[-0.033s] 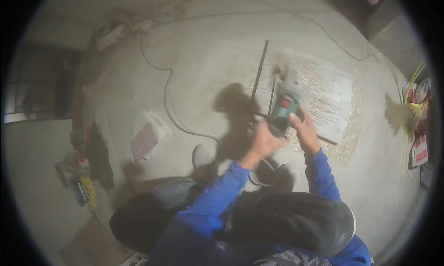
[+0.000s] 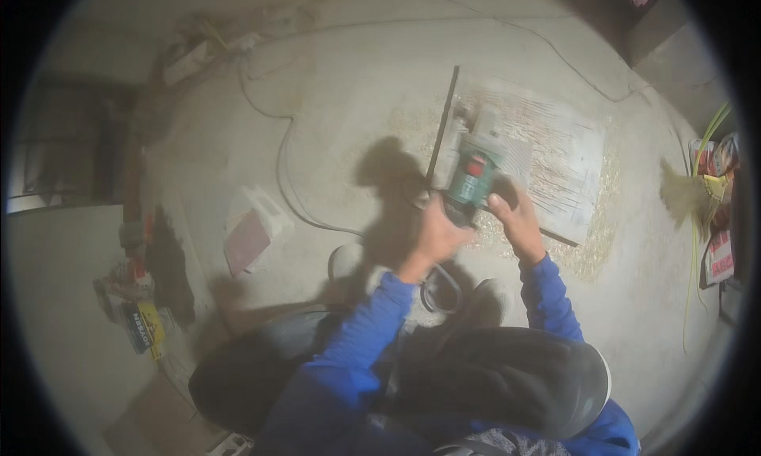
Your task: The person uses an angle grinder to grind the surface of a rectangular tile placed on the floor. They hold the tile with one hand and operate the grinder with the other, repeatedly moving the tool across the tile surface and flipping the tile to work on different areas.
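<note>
A green handheld power tool (image 2: 469, 180) with a red switch, black rear end and grey front is over the left part of a pale board (image 2: 563, 155). The board's face is covered in dark scored streaks. My left hand (image 2: 437, 232) is closed around the tool's black rear end. My right hand (image 2: 519, 222) grips the tool's right side, its thumb near the rear; some of its fingers are hidden. Motion blurs the tool's front, and its exact kind cannot be made out. A dark narrow strip (image 2: 444, 123) runs along the board's left side.
Pale shavings (image 2: 606, 246) lie around the board. A grey cord (image 2: 285, 171) curves across the floor on the left, near a block with a dark red face (image 2: 247, 242). At the right are a straw broom (image 2: 686, 194) and printed bags (image 2: 720, 258). My knees are close below.
The power tool has shifted a little left over the board. My left hand has moved left and slightly down with it, and my right hand slightly left.
</note>
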A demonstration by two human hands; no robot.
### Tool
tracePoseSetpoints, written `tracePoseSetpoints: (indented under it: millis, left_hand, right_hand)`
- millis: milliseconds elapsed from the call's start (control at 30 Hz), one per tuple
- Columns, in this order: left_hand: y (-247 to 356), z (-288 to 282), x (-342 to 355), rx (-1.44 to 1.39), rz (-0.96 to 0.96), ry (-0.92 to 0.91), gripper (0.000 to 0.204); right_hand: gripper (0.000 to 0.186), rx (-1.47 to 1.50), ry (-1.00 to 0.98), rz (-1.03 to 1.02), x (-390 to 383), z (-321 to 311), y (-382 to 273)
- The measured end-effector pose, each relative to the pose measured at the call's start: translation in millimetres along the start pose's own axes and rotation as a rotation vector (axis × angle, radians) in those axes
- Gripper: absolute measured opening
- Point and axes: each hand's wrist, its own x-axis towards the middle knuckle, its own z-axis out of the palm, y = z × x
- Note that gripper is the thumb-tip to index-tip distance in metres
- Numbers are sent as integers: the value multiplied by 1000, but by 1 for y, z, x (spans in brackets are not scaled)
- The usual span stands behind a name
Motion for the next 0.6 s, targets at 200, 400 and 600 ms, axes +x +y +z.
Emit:
tracePoseSetpoints:
  millis: [200, 400, 600]
  left_hand:
    - [-70, -39, 33, 605, -51, 416, 54]
    - [-119, -85, 71, 225, -199, 324, 64]
    - [-115, -96, 73, 520, -339, 391, 67]
  right_hand:
    - [48, -45, -26, 165, -60, -42, 32]
    - [41, -69, 61, 233, -79, -56, 44]
    - [50, -136, 89, 207, -77, -67, 51]
